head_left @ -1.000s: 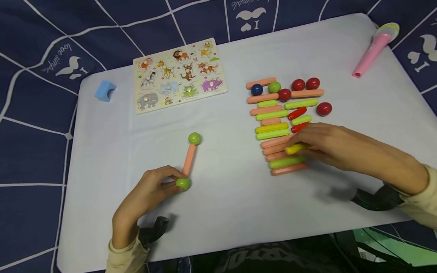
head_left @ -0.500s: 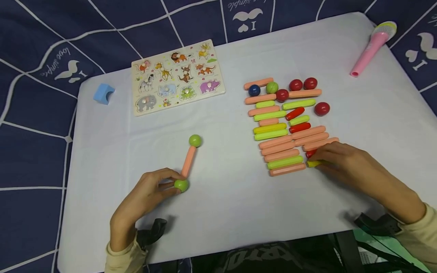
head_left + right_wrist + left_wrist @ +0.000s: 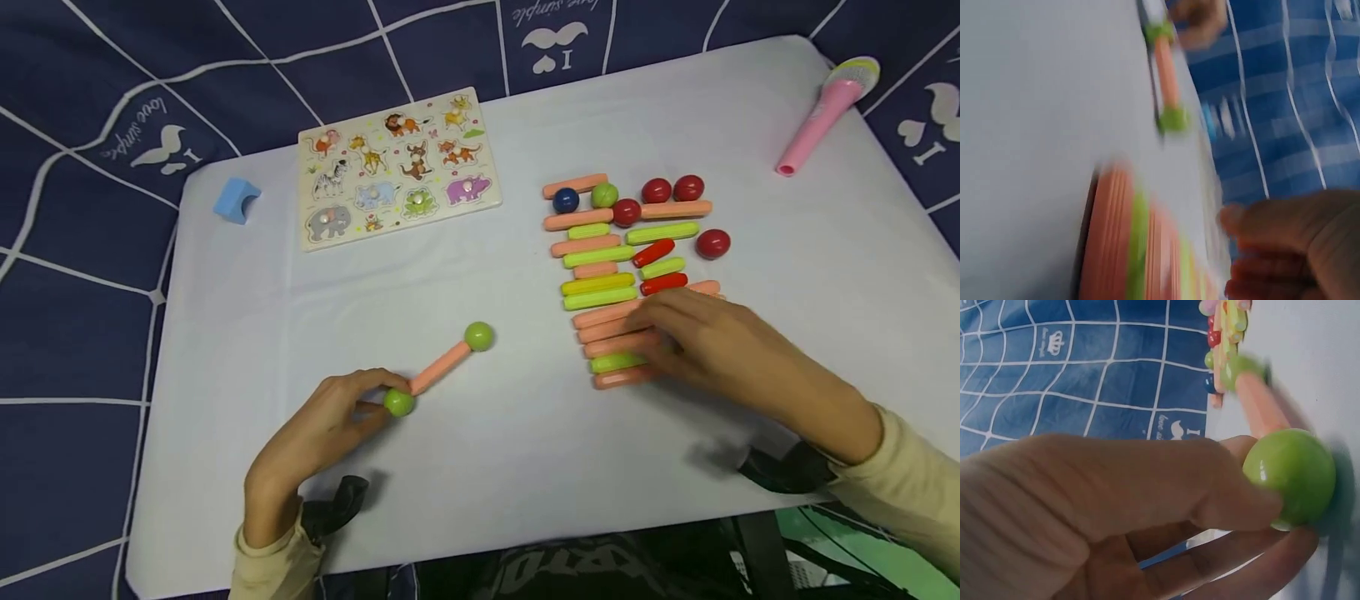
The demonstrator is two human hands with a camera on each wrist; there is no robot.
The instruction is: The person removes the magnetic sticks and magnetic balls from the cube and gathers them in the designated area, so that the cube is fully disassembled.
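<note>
My left hand (image 3: 322,429) pinches a green ball (image 3: 1294,478) between thumb and fingers at the left of the table. This ball sits at one end of an orange stick (image 3: 441,368), with a second green ball (image 3: 478,336) at the other end, pointing up and right. My right hand (image 3: 705,337) hovers over the rows of coloured sticks, covering some of them. Its thumb and fingers stand apart with nothing visible between them in the blurred right wrist view. Beneath its fingertips lie orange sticks (image 3: 600,315) and a green stick (image 3: 613,362).
Above the rows lie several red balls (image 3: 712,243), a blue ball (image 3: 566,200) and a green ball (image 3: 604,196). An animal peg puzzle (image 3: 397,171) lies at the back, a blue block (image 3: 237,200) at the back left, and a pink toy microphone (image 3: 825,117) at the back right.
My right hand carried a yellow stick rightward, let go of it at the right of the rows, and came back left over the sticks. The far green ball swung right and nearer.
</note>
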